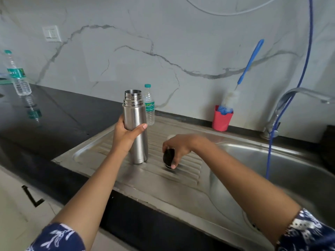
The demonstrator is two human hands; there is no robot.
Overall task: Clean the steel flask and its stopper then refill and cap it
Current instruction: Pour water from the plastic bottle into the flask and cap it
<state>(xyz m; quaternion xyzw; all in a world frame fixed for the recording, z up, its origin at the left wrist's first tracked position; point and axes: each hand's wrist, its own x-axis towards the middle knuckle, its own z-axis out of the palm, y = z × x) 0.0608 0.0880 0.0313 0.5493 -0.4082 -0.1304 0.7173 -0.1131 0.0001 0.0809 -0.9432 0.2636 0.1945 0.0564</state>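
A glossy black stone counter (54, 113) runs along a wall of white marble-patterned slab with grey veins (126, 51), which carries a white switch plate (51, 33). Set into the counter is a stainless steel sink (183, 174) with a ribbed drainboard on the left and a basin on the right.

The tall cylindrical steel flask (136, 124) stands upright on the drainboard with its threaded mouth uncovered. The left hand (125, 134) grasps its middle, thumb across the front. Just to the right, the right hand (178, 147) clasps the rounded black stopper (168, 157) low over the ribs. Whether it touches the steel I cannot tell.

Directly behind the flask, partly hidden by it, stands a clear plastic water bottle with a teal cap (149, 107). A second such bottle (17, 75) stands far off on the counter at left. A red plastic cup (222, 120) by the wall holds a bottle brush with a long blue handle (251, 60). A curved steel tap (290, 100) rises behind the basin, and a thin blue hose (272, 142) hangs past it into the basin.

Counted: two plastic bottles, one flask, one stopper, one cup, one brush, one tap.
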